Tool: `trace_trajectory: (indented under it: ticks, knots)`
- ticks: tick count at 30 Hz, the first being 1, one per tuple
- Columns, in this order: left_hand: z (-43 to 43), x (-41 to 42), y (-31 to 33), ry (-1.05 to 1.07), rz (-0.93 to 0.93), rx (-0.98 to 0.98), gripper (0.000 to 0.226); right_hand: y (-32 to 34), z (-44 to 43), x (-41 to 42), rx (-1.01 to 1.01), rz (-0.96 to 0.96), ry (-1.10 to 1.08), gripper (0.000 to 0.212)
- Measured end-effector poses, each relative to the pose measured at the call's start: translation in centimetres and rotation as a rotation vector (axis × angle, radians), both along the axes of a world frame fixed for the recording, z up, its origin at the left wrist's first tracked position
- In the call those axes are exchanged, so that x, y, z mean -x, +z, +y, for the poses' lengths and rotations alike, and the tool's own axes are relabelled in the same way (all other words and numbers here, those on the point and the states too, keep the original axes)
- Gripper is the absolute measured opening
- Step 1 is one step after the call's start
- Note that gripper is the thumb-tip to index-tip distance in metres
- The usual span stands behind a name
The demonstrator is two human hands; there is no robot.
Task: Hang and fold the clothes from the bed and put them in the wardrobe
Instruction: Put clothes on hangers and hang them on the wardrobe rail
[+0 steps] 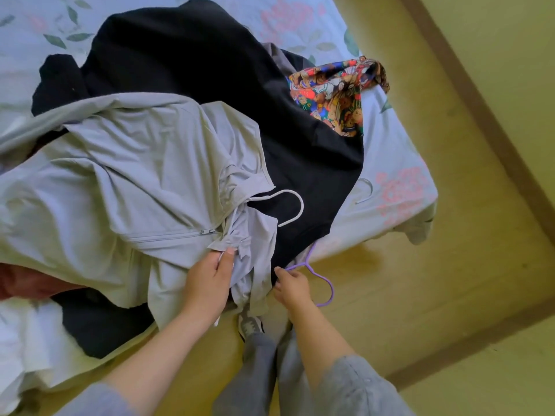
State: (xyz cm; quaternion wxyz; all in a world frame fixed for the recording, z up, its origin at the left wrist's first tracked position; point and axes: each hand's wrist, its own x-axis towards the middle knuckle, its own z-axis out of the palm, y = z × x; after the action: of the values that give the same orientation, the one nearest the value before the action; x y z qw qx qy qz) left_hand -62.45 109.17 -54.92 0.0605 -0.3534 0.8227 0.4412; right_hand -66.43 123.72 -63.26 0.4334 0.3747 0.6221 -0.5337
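A light grey zip jacket [129, 181] lies spread over the bed, a white hanger [295, 205] hook poking out at its neck. My left hand [210, 280] grips the jacket's collar edge near the bed's edge. Under it lies a large black garment [192, 58]. My right hand [292, 288] holds a purple hanger [326, 291] that runs under the black garment's hem. A bright cartoon-print garment [333, 91] lies crumpled at the far right of the pile.
The bed has a pale blue floral sheet [396, 181]; another pale hanger hook [365, 190] lies on it at the right. A dark red cloth [27, 283] shows at the left edge. Yellowish wooden floor [435, 280] lies right of the bed; my foot [249, 325] stands below.
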Motion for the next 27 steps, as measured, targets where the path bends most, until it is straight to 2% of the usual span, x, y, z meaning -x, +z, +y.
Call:
trace_trajectory:
  ticks: [4,9,16,21,25,27]
  knots:
    - [0.1,-0.1,0.4,-0.001,-0.018,-0.011,0.047,0.3,0.0,-0.9,0.075,-0.045,-0.112,0.03]
    - [-0.1,1.0,1.6,-0.012,0.001,-0.023,0.047,1.7,-0.3,0.0,0.102,-0.068,-0.182,0.023]
    - [-1.3,0.2,3.6,-0.01,0.041,-0.051,0.047,3.5,-1.6,0.5,0.126,-0.208,-0.405,0.015]
    - [-2.9,0.3,3.3,-0.026,0.058,-0.016,0.047,2.8,-2.4,1.7,0.227,-0.311,-0.426,0.027]
    - [-2.7,-0.6,2.7,0.003,0.063,-0.029,0.047,2.6,-2.5,1.1,0.229,-0.341,-0.459,0.017]
    - [-2.6,-1.0,2.5,0.029,0.059,-0.049,0.047,2.7,-2.7,1.0,0.218,-0.346,-0.448,0.02]
